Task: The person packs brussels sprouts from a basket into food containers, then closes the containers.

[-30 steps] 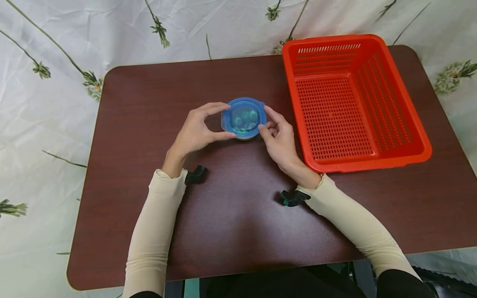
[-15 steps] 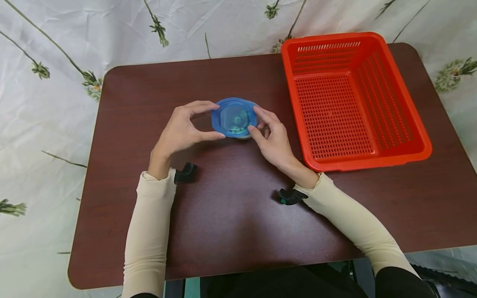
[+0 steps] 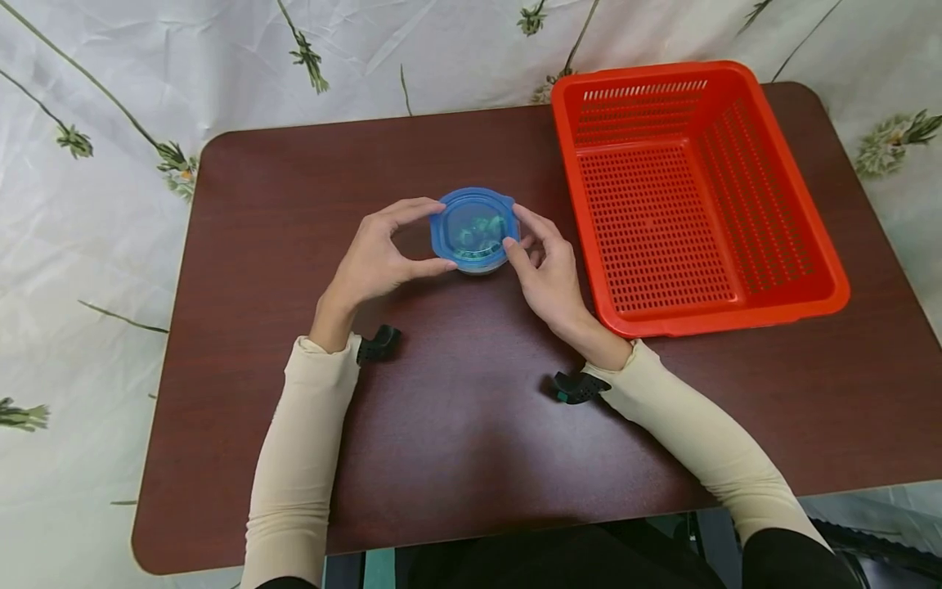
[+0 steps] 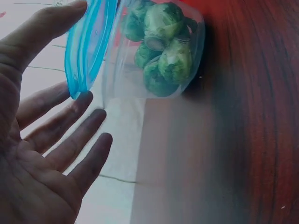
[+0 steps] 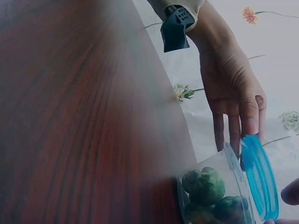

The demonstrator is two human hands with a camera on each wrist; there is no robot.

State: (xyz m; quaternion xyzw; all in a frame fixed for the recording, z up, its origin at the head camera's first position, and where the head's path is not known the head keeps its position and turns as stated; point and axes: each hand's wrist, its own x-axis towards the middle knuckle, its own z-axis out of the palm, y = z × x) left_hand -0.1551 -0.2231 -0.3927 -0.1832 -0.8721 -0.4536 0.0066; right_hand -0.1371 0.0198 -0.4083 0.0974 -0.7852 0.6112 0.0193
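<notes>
A clear plastic container [image 4: 124, 86] stands on the table, with several Brussels sprouts [image 4: 175, 60] inside. Just over its rim is a round blue lid [image 3: 471, 217], tilted, with a gap on the left-hand side; whether its right side touches the rim I cannot tell. My left hand [image 3: 375, 254] pinches the lid's left edge between thumb and fingers, its other fingers spread in the left wrist view. At the opposite edge, my right hand [image 3: 550, 274] holds the lid by thumb and forefinger. The lid hides most of the container in the head view.
A large red plastic basket [image 3: 736, 317] stands on the right of the dark brown table [image 3: 456, 442], close beside my right forearm. White flowered cloth [image 3: 88, 245] lies beyond the table's edges.
Both hands shifted left with the lid, uncovering more of the container, then came back right so that the lid is over it again. The basket stayed put.
</notes>
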